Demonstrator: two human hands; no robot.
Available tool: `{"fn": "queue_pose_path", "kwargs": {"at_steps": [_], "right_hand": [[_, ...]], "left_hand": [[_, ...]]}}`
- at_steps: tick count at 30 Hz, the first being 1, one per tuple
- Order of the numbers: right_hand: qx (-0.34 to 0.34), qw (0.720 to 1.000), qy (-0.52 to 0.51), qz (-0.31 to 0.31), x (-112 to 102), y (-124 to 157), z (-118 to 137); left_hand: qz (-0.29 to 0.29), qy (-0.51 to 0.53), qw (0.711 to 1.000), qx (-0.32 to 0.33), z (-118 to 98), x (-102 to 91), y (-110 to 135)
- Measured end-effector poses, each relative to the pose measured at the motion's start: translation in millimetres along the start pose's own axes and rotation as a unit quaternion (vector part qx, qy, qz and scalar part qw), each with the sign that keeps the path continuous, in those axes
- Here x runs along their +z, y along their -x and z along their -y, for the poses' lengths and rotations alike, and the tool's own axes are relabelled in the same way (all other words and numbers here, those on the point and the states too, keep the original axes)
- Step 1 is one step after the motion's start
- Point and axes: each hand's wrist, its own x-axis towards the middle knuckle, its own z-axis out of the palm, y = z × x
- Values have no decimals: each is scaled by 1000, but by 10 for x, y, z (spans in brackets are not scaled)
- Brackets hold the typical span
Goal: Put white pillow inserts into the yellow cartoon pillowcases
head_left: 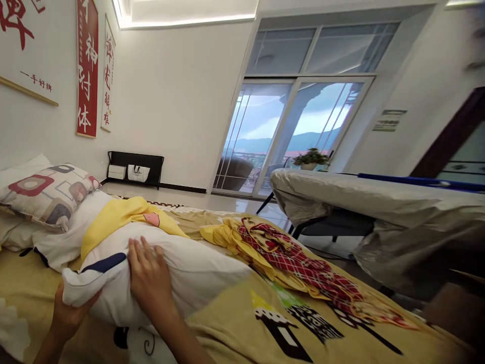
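Note:
A white, padded quilt point(200, 263) lies bunched lengthwise on a tan printed bedsheet point(227, 328), with a yellow section and a dark blue patch showing on it. At its near left end, my left hand point(71, 316) grips a folded corner, and some of its fingers are hidden by the cloth. Flat on top of the quilt rests my right hand point(149, 278), fingers stretched out and pressing on the fabric. Beyond the left end sits a patterned pillow point(53, 194) with grey and red squares.
A crumpled yellow and red plaid blanket point(280, 253) lies across the bed's right side. Past it stands a table point(364, 197) under a plastic cover, with a dark chair point(333, 222) beside it. A black rack point(151, 169) with bags is by the far wall, near sliding glass doors point(280, 136).

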Motion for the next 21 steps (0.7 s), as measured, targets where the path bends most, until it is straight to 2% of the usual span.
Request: {"fn": "queue_pose_path", "kwargs": {"at_steps": [3,5,6,8,10,11,14,16,17,19,21], "right_hand": [[-72,984,-59,150,139,-274,74],[-110,963,-93,230,260,-332,148],[-126,951,-105,263,324,-330,172],[-153,930,-124,311,439,-290,179],[-155,921,-143,327,516,-232,143],[-150,921,-151,327,537,-202,120],[-125,927,-158,317,544,-106,96],[-100,935,-147,308,515,-12,138],[-85,942,-140,293,492,51,172],[-65,960,-135,239,419,213,245],[-86,973,-148,154,300,420,288]], "left_hand": [[34,-47,989,136,65,-73,-14],[65,-75,965,241,64,-65,-71],[72,-84,955,275,54,-49,-99],[63,-92,950,291,28,-5,-138],[64,-85,963,248,21,40,-147],[85,-73,972,206,31,62,-145],[153,-36,987,27,116,122,-143],[125,-50,987,-87,203,155,-154],[106,-68,985,-119,246,168,-161],[114,-108,979,-133,315,177,-174],[150,-141,972,-116,350,164,-186]]}}
